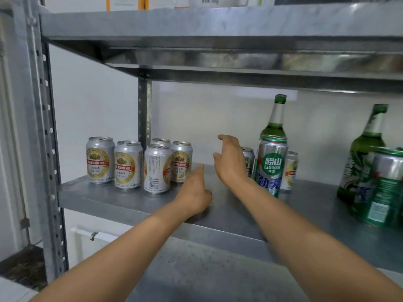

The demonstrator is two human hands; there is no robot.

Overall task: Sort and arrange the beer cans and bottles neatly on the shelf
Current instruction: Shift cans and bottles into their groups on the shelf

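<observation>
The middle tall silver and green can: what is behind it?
Behind the tall silver and green can, a green glass bottle; its lower body is covered. A short silver can peeks out.

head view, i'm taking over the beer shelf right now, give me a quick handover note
Left hand: empty, low at the shelf, beside the silver can group.
Right hand: open, empty, reaching toward a stray silver can.
Done: five silver cans stand together at left.
Left: that stray and a second stray silver can sit mixed with the tall Laoshan can and a green bottle. Another green bottle and a green can stand far right. Probably group by type.
</observation>
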